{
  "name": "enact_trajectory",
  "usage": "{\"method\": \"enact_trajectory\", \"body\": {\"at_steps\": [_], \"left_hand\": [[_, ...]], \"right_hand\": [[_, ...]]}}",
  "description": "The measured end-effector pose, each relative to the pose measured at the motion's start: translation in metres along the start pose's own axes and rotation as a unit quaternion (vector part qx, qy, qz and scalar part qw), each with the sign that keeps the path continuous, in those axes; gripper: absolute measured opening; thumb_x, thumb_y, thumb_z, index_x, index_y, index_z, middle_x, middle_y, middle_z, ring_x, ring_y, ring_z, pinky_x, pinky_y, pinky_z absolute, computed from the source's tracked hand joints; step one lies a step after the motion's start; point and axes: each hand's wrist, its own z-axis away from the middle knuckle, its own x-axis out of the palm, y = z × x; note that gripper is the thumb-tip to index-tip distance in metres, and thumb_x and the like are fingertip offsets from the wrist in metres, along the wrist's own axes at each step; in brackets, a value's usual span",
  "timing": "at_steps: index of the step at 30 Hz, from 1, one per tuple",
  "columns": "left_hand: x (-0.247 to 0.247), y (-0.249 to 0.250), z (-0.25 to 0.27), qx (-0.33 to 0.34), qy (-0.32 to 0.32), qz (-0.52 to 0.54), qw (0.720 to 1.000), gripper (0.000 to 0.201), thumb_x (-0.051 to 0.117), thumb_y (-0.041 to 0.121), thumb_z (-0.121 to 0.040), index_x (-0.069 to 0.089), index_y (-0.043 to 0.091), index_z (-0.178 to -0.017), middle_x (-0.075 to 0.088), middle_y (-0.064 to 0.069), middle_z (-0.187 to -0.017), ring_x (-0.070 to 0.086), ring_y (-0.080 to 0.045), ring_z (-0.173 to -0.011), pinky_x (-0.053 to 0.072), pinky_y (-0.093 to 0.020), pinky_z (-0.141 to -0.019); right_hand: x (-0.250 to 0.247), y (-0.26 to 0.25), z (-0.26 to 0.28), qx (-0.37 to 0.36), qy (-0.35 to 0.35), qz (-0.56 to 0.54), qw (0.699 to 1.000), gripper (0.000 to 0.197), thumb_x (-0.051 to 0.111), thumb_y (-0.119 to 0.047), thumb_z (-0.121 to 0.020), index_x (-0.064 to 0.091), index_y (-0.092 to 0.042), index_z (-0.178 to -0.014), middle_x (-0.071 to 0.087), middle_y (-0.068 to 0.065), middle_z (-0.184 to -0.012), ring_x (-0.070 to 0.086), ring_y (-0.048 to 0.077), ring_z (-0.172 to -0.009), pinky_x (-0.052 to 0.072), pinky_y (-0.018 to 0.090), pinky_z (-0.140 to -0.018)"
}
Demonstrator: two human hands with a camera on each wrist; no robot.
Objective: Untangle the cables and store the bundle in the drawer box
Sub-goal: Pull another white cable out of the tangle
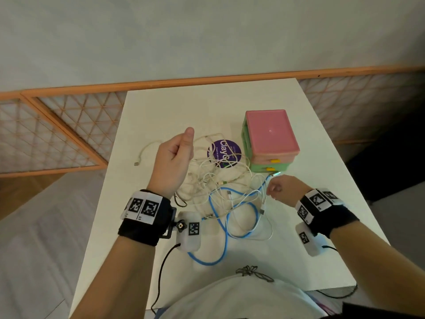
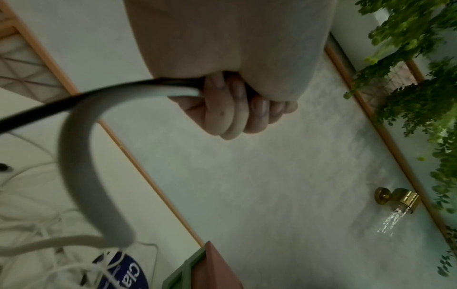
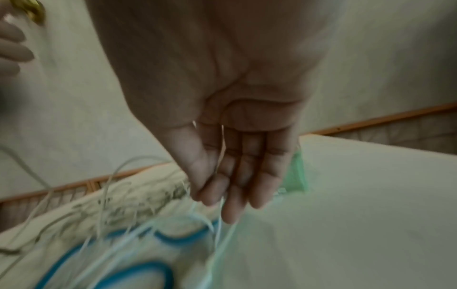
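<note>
A tangle of white cables [image 1: 213, 178] and a blue cable [image 1: 226, 229] lies mid-table. My left hand [image 1: 174, 157] is raised over its left side in a fist, thumb up. Its fingers [image 2: 232, 109] are curled round a thick white cable [image 2: 79, 156], and a dark strand runs beside it. My right hand [image 1: 277, 187] hovers at the tangle's right edge, just in front of the drawer box [image 1: 270, 137]. A thin white cable [image 3: 220, 156] is pinched between its thumb and fingers [image 3: 247, 176]; this view is blurred. The box is pink-topped and green, and its yellow-handled drawers are closed.
A round purple label [image 1: 224, 153] lies under the cables beside the box. The white table [image 1: 161, 107] ends close on the left and right. Behind it runs a low wooden lattice fence [image 1: 57, 134]. A leafy plant [image 2: 420, 78] and a brass knob [image 2: 395, 197] are on the wall.
</note>
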Motion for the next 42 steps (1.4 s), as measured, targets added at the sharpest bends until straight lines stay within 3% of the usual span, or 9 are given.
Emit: {"method": "enact_trajectory", "body": {"at_steps": [7,14,19,26,28,32,36,40,42], "left_hand": [[0.013,-0.002,0.008,-0.013,-0.046,0.009,0.999,0.048,0.041,0.040,-0.100,0.031,0.023,-0.056,0.028,0.011,-0.051,0.024,-0.010,-0.048,0.023,-0.025,-0.048],[0.010,0.012,0.004,0.019,-0.073,0.006,0.997,0.037,0.049,0.025,-0.099,0.053,0.011,-0.065,0.037,0.013,-0.047,0.027,-0.003,-0.045,0.025,-0.016,-0.047],[0.026,0.019,0.011,-0.001,-0.091,0.037,0.995,0.009,0.070,0.015,-0.086,0.066,0.010,-0.092,0.037,-0.004,-0.056,0.028,-0.005,-0.046,0.027,-0.014,-0.047],[0.045,0.038,-0.003,0.007,-0.043,0.082,0.996,0.012,0.067,0.022,-0.089,0.067,0.010,-0.088,0.056,-0.018,-0.070,0.049,-0.022,-0.060,0.046,-0.033,-0.056],[0.042,0.038,-0.005,0.016,-0.010,0.074,0.997,0.021,0.056,0.021,-0.096,0.063,0.006,-0.083,0.062,-0.003,-0.066,0.054,-0.012,-0.055,0.045,-0.025,-0.051],[0.029,0.034,-0.011,0.017,0.052,0.103,0.993,0.032,0.042,0.026,-0.103,0.053,0.009,-0.077,0.035,0.010,-0.044,0.029,-0.008,-0.039,0.027,-0.022,-0.044],[0.030,0.041,-0.009,0.015,0.055,0.113,0.992,0.026,0.041,0.022,-0.103,0.047,0.004,-0.085,0.043,0.003,-0.057,0.033,-0.008,-0.045,0.032,-0.020,-0.044],[0.005,0.064,-0.020,0.028,0.146,0.137,0.979,0.027,0.036,0.025,-0.104,0.042,0.011,-0.083,0.036,0.001,-0.058,0.034,-0.011,-0.051,0.037,-0.022,-0.049],[-0.029,0.079,-0.031,0.043,0.201,0.212,0.955,0.027,0.035,0.031,-0.103,0.044,0.013,-0.085,0.034,0.002,-0.060,0.032,-0.011,-0.053,0.043,-0.022,-0.053]], "right_hand": [[0.057,0.019,-0.010,-0.008,-0.019,0.038,0.999,0.028,0.052,-0.003,-0.085,0.064,-0.022,-0.102,0.040,0.001,-0.093,0.059,0.032,-0.090,0.048,0.034,-0.078],[0.017,0.006,-0.002,-0.085,0.112,-0.057,0.989,0.012,0.061,-0.010,-0.087,0.066,-0.012,-0.097,0.044,-0.005,-0.102,0.053,0.017,-0.077,0.047,0.031,-0.079],[-0.034,-0.047,0.036,-0.182,0.170,-0.274,0.929,0.011,0.060,-0.010,-0.088,0.063,-0.019,-0.094,0.067,-0.002,-0.078,0.065,0.009,-0.065,0.050,0.014,-0.070],[-0.052,-0.124,0.039,-0.261,0.180,-0.431,0.845,0.011,0.059,0.001,-0.086,0.061,-0.008,-0.092,0.067,0.008,-0.077,0.063,0.022,-0.056,0.053,0.026,-0.061],[-0.048,-0.134,0.038,-0.250,0.185,-0.461,0.831,0.011,0.064,-0.002,-0.084,0.061,-0.005,-0.094,0.068,0.009,-0.083,0.062,0.029,-0.056,0.055,0.031,-0.061],[-0.035,-0.141,0.037,-0.240,0.164,-0.445,0.847,0.008,0.066,-0.007,-0.084,0.063,-0.005,-0.092,0.069,0.008,-0.080,0.061,0.020,-0.055,0.055,0.032,-0.062],[-0.031,-0.146,0.038,-0.270,0.168,-0.407,0.856,0.006,0.061,-0.014,-0.089,0.066,-0.011,-0.089,0.068,0.003,-0.073,0.057,0.029,-0.055,0.049,0.040,-0.055],[-0.031,-0.140,0.031,-0.304,0.143,-0.257,0.906,0.014,0.053,-0.023,-0.093,0.064,-0.013,-0.092,0.056,-0.015,-0.065,0.049,0.004,-0.053,0.036,0.013,-0.055],[-0.030,-0.123,0.022,-0.290,0.124,-0.159,0.936,0.016,0.046,-0.021,-0.097,0.060,-0.014,-0.092,0.053,-0.017,-0.066,0.051,0.000,-0.055,0.040,0.015,-0.056]]}}
